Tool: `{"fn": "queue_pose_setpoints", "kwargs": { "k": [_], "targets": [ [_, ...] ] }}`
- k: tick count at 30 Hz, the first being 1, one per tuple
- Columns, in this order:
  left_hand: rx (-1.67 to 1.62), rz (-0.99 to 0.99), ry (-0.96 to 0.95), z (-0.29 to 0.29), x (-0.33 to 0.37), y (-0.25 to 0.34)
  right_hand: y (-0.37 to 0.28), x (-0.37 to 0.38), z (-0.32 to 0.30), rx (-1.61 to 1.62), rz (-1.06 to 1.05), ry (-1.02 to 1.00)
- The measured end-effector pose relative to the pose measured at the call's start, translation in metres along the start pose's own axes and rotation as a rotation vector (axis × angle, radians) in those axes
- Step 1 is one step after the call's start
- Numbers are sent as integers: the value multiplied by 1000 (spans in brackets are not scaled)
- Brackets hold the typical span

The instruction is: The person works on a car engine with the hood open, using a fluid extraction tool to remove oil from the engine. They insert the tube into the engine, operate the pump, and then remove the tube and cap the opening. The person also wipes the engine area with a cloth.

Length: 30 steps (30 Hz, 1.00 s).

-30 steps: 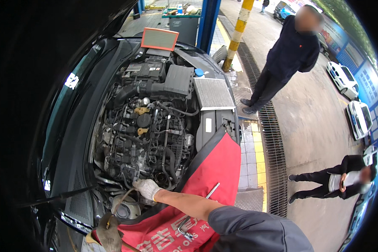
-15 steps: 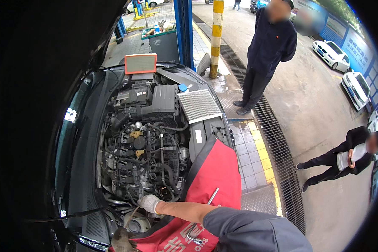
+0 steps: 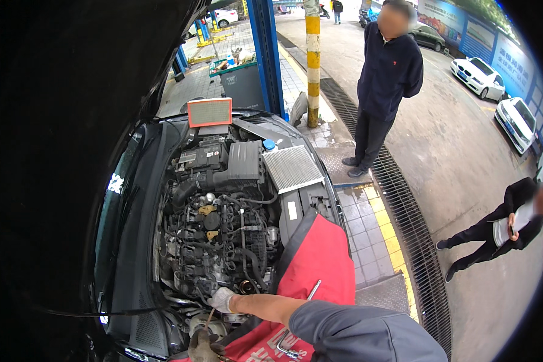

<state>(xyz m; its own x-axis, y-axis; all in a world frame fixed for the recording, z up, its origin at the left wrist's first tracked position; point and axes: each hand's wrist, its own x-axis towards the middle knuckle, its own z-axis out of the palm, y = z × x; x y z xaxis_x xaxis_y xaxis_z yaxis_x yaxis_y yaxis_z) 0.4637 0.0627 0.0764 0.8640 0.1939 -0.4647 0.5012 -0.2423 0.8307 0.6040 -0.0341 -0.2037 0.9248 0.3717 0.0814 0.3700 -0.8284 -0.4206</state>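
Observation:
My right hand (image 3: pixel 222 300), in a whitish knit glove, reaches over the near end of the car engine (image 3: pixel 217 241). Its fingers are closed on a thin tan strip (image 3: pixel 209 318), whose exact kind I cannot make out. The strip runs down to my left hand (image 3: pixel 204 349), in a grimy brown-grey glove at the lower edge, also closed around it. Beside my right wrist is a round copper-coloured opening (image 3: pixel 246 286). A chrome wrench (image 3: pixel 315 288) lies on the red fender cover (image 3: pixel 320 256), partly hidden under my right arm.
A pleated white filter (image 3: pixel 292 169) lies on the front edge, and an orange-framed filter (image 3: pixel 210 113) stands at the far end. The dark raised hood (image 3: pixel 42 151) fills the left side. Two people (image 3: pixel 387 78) stand beyond the floor grate (image 3: pixel 398 199), near a striped post (image 3: pixel 313 60).
The view has shifted, so the car sits slightly lower and farther right. My left hand has come nearer my right hand, and the strip between them stands more upright.

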Motion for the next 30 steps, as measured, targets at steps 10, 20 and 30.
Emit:
{"fn": "queue_pose_setpoints", "kwargs": {
  "k": [10,20,30],
  "targets": [
    [-195,-12,66,-34,27,-33,-3,2,-25,-90,-127,-163],
    [-332,-139,60,-35,34,-36,-15,4,-47,-82,-54,-393],
    [-370,-198,11,-13,13,-16,-19,-12,-62,24,-37,-321]
  ]
}}
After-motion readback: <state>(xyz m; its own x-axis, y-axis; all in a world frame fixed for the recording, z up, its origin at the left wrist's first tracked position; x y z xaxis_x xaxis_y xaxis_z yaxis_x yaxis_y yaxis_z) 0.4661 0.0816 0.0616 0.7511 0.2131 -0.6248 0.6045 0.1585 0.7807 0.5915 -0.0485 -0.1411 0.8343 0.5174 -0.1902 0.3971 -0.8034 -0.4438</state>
